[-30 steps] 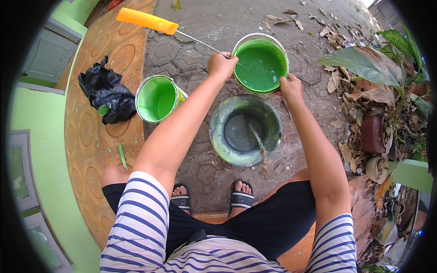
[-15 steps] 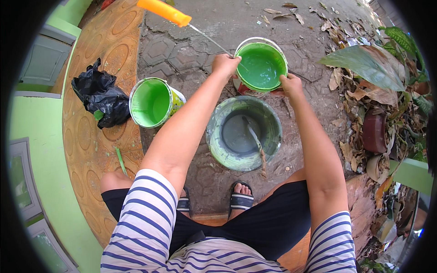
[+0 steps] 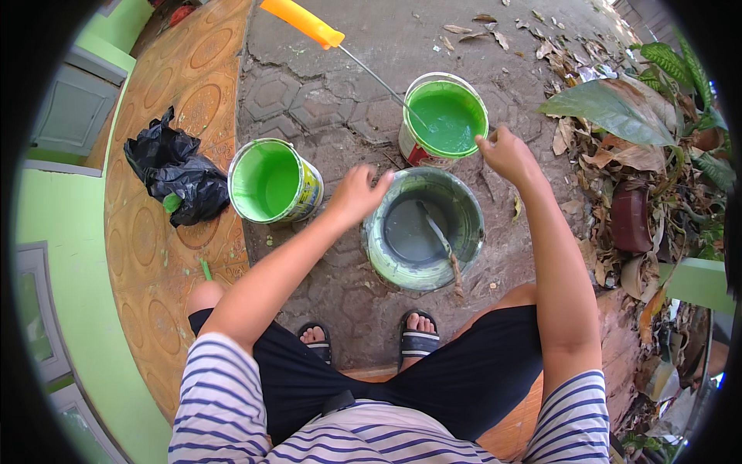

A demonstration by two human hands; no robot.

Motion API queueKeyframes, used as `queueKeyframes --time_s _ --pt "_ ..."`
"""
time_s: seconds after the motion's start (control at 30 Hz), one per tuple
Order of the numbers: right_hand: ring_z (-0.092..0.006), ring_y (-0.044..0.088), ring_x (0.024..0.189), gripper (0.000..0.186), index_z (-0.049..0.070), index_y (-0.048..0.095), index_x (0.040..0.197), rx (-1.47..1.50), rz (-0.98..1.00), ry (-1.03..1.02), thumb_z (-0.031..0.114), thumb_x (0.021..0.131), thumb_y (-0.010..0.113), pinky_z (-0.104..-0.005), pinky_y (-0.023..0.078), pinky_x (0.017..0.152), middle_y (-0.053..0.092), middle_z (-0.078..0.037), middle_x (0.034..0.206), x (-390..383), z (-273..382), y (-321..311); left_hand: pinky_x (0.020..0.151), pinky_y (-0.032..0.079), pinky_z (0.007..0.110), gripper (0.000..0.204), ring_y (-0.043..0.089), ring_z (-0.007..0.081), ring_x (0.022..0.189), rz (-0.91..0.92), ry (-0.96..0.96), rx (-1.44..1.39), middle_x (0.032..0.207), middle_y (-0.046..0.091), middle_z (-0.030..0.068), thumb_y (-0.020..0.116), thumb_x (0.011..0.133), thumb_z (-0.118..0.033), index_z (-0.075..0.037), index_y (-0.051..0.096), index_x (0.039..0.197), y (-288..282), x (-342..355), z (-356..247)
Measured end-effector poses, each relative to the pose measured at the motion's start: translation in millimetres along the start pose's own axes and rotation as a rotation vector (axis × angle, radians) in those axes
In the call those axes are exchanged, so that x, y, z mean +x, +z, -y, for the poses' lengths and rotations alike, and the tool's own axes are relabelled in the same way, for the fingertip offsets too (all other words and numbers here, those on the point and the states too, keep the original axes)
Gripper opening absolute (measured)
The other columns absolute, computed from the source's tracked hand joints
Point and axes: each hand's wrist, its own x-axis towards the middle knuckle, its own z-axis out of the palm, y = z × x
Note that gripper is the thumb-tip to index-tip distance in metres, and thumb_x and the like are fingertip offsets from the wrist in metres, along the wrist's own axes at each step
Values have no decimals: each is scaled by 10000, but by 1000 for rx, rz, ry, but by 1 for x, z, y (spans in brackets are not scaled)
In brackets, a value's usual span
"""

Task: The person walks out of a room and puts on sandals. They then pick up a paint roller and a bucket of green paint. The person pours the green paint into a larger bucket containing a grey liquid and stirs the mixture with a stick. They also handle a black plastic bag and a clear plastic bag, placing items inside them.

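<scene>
My left hand (image 3: pixel 359 193) is open, fingers apart, just above the left edge of the wide dirty bucket (image 3: pixel 396 274), which holds a stick (image 3: pixel 439 243). My right hand (image 3: pixel 506 158) has curled fingers at the right rim of the upright paint bucket (image 3: pixel 420 147) full of green paint. A roller with an orange sleeve (image 3: pixel 301 23) and metal rod rests in that bucket, its end in the paint, with no hand on it. A second bucket (image 3: pixel 305 189), coated green inside, stands left of my left hand.
A black plastic bag (image 3: pixel 174 174) and a green strip (image 3: pixel 205 269) lie on the orange tiles (image 3: pixel 147 240) at left, beside a pale green wall (image 3: pixel 58 209). Dry leaves, plants (image 3: pixel 610 108) and a maroon pot (image 3: pixel 632 220) line the right of the cracked pavement (image 3: pixel 317 93).
My left hand has let go of the roller and paint bucket and moved down toward me. The paint bucket now stands on the pavement. The roller has shifted right.
</scene>
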Motion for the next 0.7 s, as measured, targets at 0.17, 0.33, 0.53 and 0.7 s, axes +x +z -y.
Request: queueKeyframes --time_s 0.17,0.33,0.53,0.7 --pt "-358 636 1047 640 -36 513 1205 -334 332 -118 534 912 512 -443 498 910 648 -242 1109 -104 53 -10 568 563 318 535 624 185 809 381 -409 -332 892 578 139 669 868 -479 22 517 975 -2 -89 10" --pt "-344 663 991 647 -75 453 1201 -557 698 -221 466 878 602 -409 531 852 672 -226 1043 -161 45 37 551 591 340 296 585 166 759 257 -417 -688 859 479 71 669 880 -211 -19 445 881 31 -98 37" --pt "-388 655 953 563 -106 417 1159 -534 819 -269 289 826 641 -462 522 817 660 -265 986 -171 46 51 515 592 343 275 608 173 703 221 -394 -745 812 511 81 658 836 -149 -12 420 838 -10 -100 20" --pt "-393 671 909 350 -72 486 1139 -508 582 -426 134 857 514 -473 532 784 673 -251 960 -170 65 53 560 608 327 258 613 175 720 189 -362 -676 837 517 72 657 848 -154 -3 449 868 -38 -100 33"
